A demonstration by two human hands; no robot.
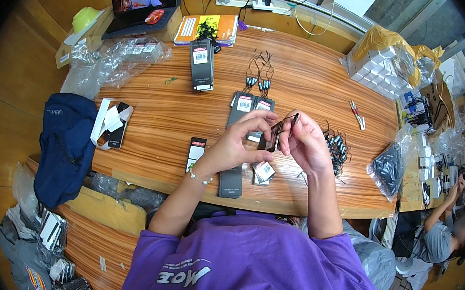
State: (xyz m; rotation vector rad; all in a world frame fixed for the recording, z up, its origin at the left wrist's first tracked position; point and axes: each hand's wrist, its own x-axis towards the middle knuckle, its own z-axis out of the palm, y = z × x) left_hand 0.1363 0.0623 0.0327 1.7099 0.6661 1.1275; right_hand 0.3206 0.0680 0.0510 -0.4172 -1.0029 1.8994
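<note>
Above the table's near middle, my left hand (239, 144) pinches a small dark card (269, 140), which looks like a hang tag. My right hand (307, 140) is closed on a thin black cord (296, 119) at the card's far edge; exactly how cord and card join is hidden by the fingers. Beneath the hands lie grey tags (230, 184) and a small pile of white stickers (263, 171). Left of them rests a black tag (196, 149). Several black cords with blue pieces (337, 148) lie bunched beside my right wrist.
A stack of grey tags (201, 66) stands farther back, near more cords (259, 80). A navy cloth bag (65, 145) lies left. At right are red-handled snips (357, 115), a plastic bag of black items (388, 169) and white boxes (379, 70). Another person (439, 239) sits lower right.
</note>
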